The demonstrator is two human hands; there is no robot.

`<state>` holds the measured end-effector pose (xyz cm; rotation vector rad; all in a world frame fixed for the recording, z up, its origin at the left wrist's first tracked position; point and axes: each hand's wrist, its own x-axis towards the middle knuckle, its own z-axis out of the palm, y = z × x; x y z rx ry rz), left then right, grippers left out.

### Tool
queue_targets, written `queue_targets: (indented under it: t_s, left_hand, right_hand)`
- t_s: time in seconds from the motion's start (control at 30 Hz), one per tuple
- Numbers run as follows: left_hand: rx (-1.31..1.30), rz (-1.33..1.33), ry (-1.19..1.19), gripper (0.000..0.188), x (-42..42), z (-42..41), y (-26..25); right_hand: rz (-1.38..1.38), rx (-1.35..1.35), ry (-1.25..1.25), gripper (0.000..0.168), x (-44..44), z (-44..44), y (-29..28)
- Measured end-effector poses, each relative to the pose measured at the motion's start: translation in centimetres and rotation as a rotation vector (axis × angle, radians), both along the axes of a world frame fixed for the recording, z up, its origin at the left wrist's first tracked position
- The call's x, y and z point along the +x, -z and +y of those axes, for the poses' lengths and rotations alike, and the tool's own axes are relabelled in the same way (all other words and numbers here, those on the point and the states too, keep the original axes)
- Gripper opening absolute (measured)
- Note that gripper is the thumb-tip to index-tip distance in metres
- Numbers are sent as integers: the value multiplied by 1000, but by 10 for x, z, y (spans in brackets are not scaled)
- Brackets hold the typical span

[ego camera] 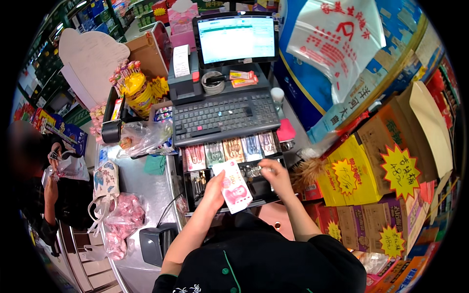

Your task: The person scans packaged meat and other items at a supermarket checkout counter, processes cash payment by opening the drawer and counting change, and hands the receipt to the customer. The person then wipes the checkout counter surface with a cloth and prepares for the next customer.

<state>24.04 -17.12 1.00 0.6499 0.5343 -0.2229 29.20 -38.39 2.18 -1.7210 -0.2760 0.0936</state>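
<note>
A red 100-yuan banknote (pixel 234 194) is gripped in my left hand (pixel 213 190), its length tilted across the open cash drawer (pixel 261 188). My right hand (pixel 278 176) hovers over the drawer's right side, beside the coins (pixel 253 170), with its fingers curled; whether it pinches anything is not clear. Along the back of the drawer, sorted banknotes (pixel 214 151) lie under wire clips in several slots. More small items (pixel 198 181) stand in a left front compartment. The note hides part of the middle compartments.
Above the drawer sit a keyboard (pixel 225 117), a lit monitor (pixel 237 38) and a receipt printer (pixel 183 86). On the metal counter (pixel 155 190) lie a cloth bag (pixel 106 179) and bagged pink goods (pixel 124 216). Another person (pixel 51 186) stands left, holding a plastic bag. Cartons (pixel 348 175) are stacked right.
</note>
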Motion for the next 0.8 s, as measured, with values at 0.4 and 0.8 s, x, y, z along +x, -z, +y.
queue_targets:
  t_s: [0.4,0.8]
  left_hand:
    - [1210,-271,-71,31,49,49,18]
    - [1187,-98,32,21,31,112,48]
  right_hand:
    - [350,117,-84,24,10,13,18]
    - [586,28,-541,26,18,97,5]
